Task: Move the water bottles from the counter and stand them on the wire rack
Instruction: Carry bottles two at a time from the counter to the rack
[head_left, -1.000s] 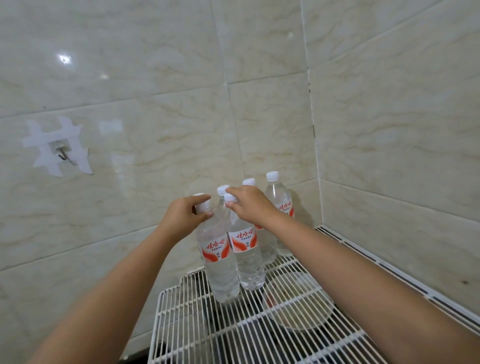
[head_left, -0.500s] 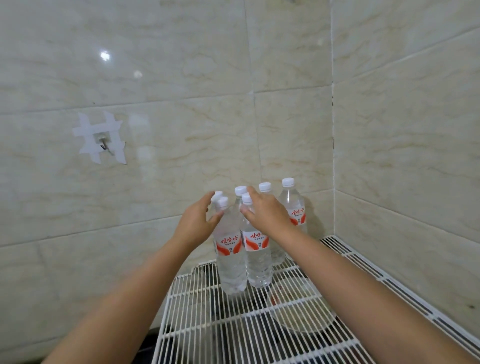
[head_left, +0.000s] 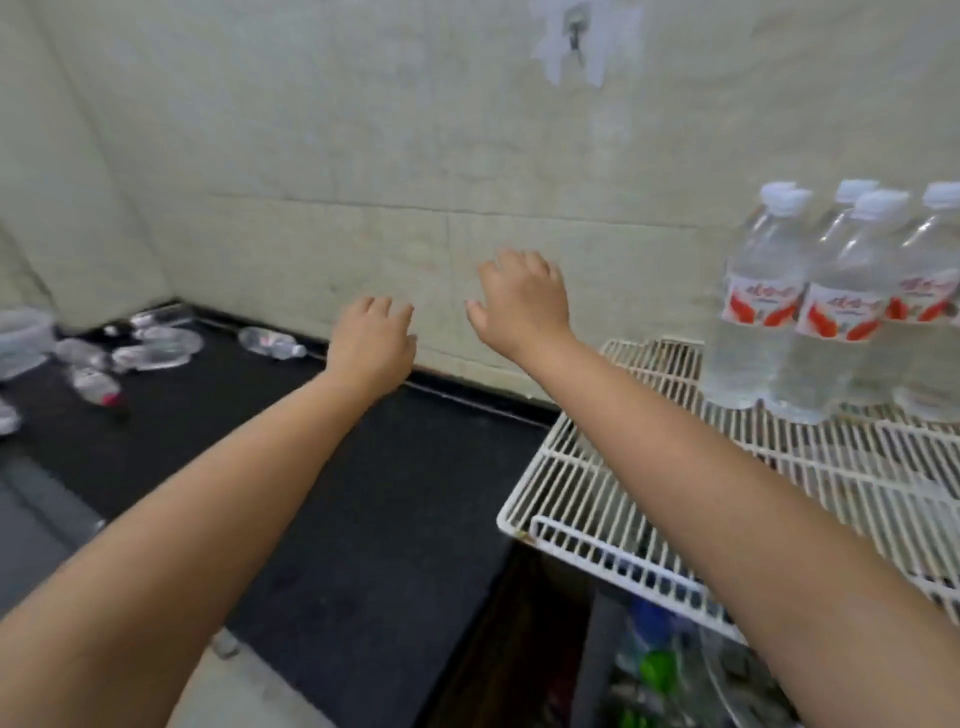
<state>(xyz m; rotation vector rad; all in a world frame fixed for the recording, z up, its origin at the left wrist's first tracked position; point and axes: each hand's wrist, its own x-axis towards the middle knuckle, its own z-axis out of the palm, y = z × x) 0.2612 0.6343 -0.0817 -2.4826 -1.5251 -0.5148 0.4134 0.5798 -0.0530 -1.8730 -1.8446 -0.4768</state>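
Several clear water bottles (head_left: 836, 306) with white caps and red-white labels stand upright on the white wire rack (head_left: 623, 467) at the right. More bottles lie on their sides on the black counter (head_left: 363, 493) at the far left, among them one by the wall (head_left: 270, 343) and one with a pink cap (head_left: 96, 385). My left hand (head_left: 371, 345) and my right hand (head_left: 522, 301) hover empty over the counter near the wall, fingers apart, both left of the rack. The picture is blurred.
Tiled walls close the back and left. A hook (head_left: 574, 31) with white tape sits high on the back wall. A clear plastic container (head_left: 21, 340) stands at the far left. Under the rack, dim items with green parts (head_left: 654, 670) show.
Both hands have let go of the bottle tops on the rack and swung left over the counter. The view has turned left, so the rack now sits at the right.
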